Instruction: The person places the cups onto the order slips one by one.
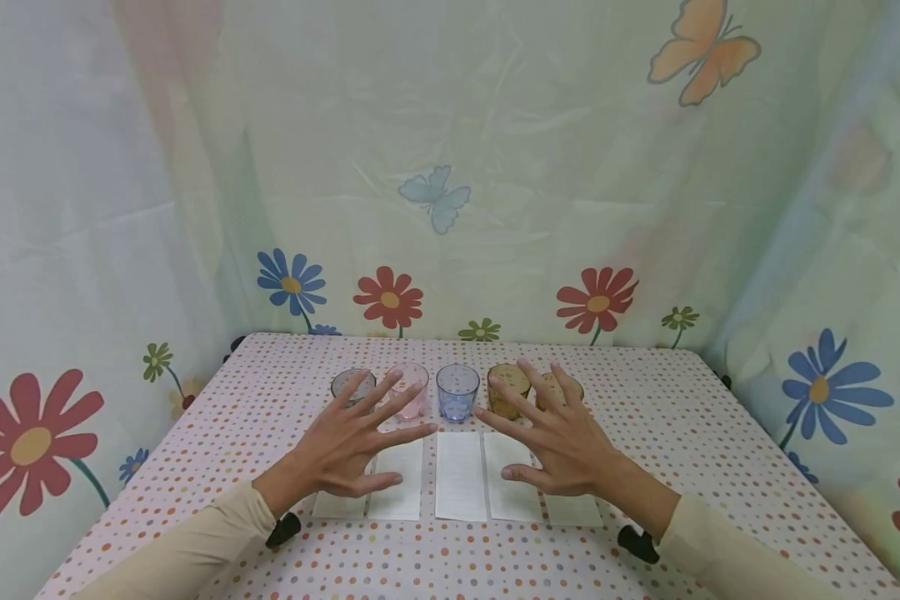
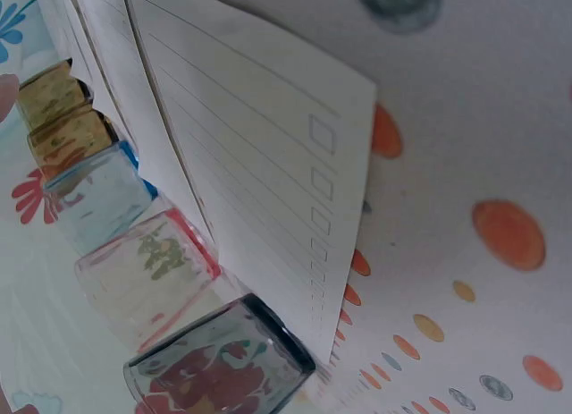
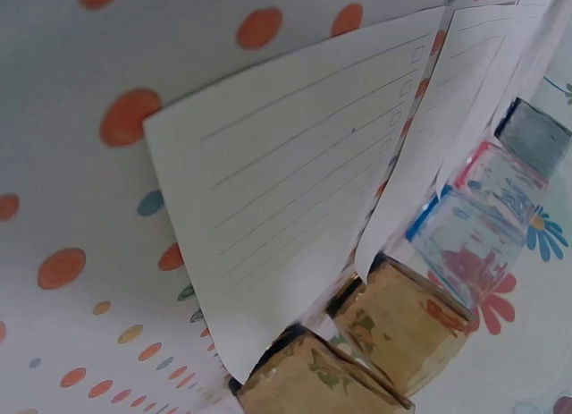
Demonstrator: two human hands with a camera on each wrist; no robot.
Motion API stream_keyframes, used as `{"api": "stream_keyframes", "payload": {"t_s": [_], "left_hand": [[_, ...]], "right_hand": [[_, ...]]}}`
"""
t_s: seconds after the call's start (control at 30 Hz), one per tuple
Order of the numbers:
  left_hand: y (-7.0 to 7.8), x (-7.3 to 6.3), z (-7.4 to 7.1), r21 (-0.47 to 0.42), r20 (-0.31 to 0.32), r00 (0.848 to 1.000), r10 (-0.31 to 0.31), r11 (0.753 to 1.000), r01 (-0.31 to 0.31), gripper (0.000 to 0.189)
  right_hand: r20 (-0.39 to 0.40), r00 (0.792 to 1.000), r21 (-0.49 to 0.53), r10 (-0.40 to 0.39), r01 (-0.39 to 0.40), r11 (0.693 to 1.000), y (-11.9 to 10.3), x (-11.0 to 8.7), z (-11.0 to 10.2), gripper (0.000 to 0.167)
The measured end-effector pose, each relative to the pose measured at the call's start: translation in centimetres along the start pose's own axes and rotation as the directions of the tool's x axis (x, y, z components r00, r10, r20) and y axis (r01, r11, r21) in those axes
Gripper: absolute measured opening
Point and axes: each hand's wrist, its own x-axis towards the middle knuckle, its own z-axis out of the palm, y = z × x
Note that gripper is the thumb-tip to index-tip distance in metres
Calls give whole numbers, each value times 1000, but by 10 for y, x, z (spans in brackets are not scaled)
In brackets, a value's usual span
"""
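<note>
My left hand [image 1: 352, 442] is held with fingers spread above the lined paper slips on the left, its fingertips overlapping the grey glass [image 2: 219, 365] and the pink glass [image 2: 147, 275] in the head view. Mirroring it, my right hand [image 1: 562, 442] spreads its fingers over the right-hand slips. Its fingers partly hide an amber glass [image 3: 402, 325] and the yellowish-brown glass [image 3: 322, 383] at the row's right end. Neither hand holds anything. Between them stand a clear blue glass [image 1: 457, 394] and, in front of it, a white slip [image 1: 461, 479] with printed lines.
The table [image 1: 390, 558] wears a cloth with coloured dots. Along the slips' edges run small printed checkboxes, seen on the left slip [image 2: 241, 119]. A curtain [image 1: 540, 167] with flowers and butterflies hangs behind and at both sides. Dark wrist pieces show under both sleeves.
</note>
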Motion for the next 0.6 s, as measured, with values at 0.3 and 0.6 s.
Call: {"api": "stream_keyframes", "payload": {"t_s": [0.3,0.6], "left_hand": [[1,-4,3,12,-6,1000,-9,1000,9,85],[-4,-9,1,-23,-35,994,-102,995,101,78]], "right_hand": [[-20,1000,11,-1,1,1000,-2,-2,2,81],[-123,992,76,20,-11,997,3,4,2,82]]}}
